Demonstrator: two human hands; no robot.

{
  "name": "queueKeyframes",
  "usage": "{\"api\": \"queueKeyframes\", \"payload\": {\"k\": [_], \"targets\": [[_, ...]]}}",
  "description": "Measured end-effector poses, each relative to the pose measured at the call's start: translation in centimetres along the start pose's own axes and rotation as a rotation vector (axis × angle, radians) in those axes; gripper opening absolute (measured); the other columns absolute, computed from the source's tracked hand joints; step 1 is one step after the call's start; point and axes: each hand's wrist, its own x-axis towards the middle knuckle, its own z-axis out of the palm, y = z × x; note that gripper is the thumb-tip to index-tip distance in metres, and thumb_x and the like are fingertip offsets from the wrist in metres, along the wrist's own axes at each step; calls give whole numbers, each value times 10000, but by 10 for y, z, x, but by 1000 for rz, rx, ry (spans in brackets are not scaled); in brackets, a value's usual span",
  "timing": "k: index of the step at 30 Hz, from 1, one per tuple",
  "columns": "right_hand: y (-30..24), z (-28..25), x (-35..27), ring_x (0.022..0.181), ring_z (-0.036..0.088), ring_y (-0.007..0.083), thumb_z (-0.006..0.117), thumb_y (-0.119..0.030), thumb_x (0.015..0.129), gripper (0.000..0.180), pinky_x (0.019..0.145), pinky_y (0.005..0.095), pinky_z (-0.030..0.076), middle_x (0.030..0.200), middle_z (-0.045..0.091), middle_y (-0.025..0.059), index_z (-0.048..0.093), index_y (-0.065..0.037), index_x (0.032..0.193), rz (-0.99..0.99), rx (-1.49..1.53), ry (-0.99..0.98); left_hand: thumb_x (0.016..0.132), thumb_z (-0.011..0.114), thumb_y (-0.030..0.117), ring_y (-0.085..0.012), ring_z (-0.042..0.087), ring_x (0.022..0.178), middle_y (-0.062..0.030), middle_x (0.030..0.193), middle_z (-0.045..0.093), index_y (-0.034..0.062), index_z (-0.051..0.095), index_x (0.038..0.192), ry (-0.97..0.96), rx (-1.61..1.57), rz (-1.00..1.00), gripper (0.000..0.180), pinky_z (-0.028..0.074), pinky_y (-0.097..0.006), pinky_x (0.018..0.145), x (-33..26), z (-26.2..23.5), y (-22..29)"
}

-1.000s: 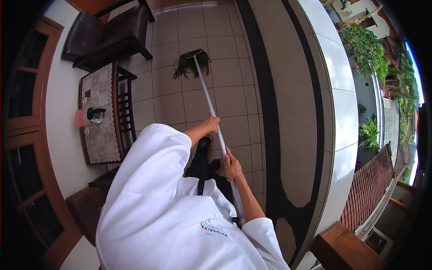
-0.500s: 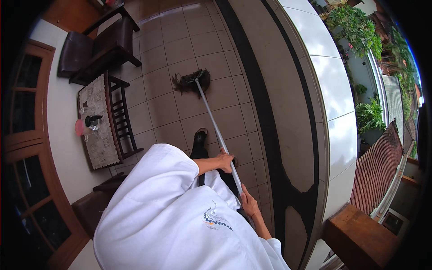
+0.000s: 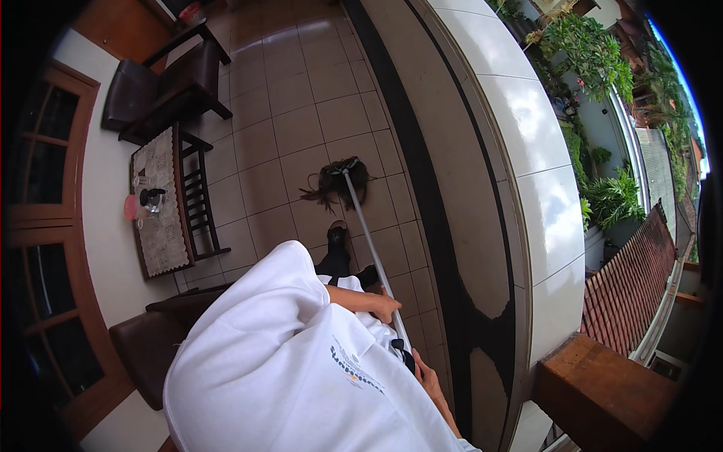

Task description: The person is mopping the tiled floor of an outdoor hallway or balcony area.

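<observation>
A string mop (image 3: 363, 224) with a grey pole and a dark, stringy head slants over the tiled floor. Its strands lie spread on the tiles just ahead of my shoe. My left hand (image 3: 386, 307) is closed around the pole partway down. Lower, close to my body, my right hand (image 3: 427, 377) is wrapped at the pole's near end, with some of its fingers hidden. Something black and curved shows beside that hand; I cannot tell what it is.
On the left stand a dark armchair (image 3: 184, 79) and a small table (image 3: 167, 252) with a lace cover, a pink item and glassware. A brown seat (image 3: 147, 354) is beside me. Along the right runs a white-tiled ledge (image 3: 538, 151), with a wooden beam (image 3: 602, 392) near.
The mop head has been drawn back toward me and slightly right. Both hands have moved down closer to my body, still holding the pole.
</observation>
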Motion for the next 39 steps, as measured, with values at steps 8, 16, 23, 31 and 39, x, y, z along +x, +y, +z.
{"api": "queueKeyframes", "payload": {"k": [8,16,23,31,39], "targets": [[-59,26,159,737,608,250,364,-383,926,471,724,308,458,810,615,196,372,-167,1345,-340,-65,106,663,624,92,-452,441,1126,-494,1274,10,57,380,1266,340,38,-325,651,390,-362,970,3,-93,-111],[-260,-20,205,378,460,120,329,-305,948,429,343,286,407,560,491,73,311,-249,1373,-163,18,-29,551,802,199,-388,272,1279,-374,1353,-137,99,216,1340,602,-161,-703,988,320,-330,1036,3,-220,-215],[-250,-36,216,387,441,122,332,-315,949,429,355,280,406,547,456,50,302,-277,1375,-121,46,-27,573,803,241,-440,167,1302,-396,1343,-157,60,240,1334,399,68,-762,964,294,-331,1049,-5,-245,-166],[-91,-29,172,616,601,216,336,-339,937,447,625,315,500,752,595,133,324,-223,1369,-263,-101,65,618,703,198,-493,160,1269,-507,1243,-133,-77,231,1289,309,-7,-534,865,331,-326,1019,27,-143,-76],[51,-68,16,1051,558,233,401,-301,921,425,874,312,421,1120,580,193,398,-184,1329,-110,109,35,612,682,377,-564,136,1245,-483,1255,192,-111,154,1316,-167,50,-187,1006,78,-510,1077,99,-17,70]]}}
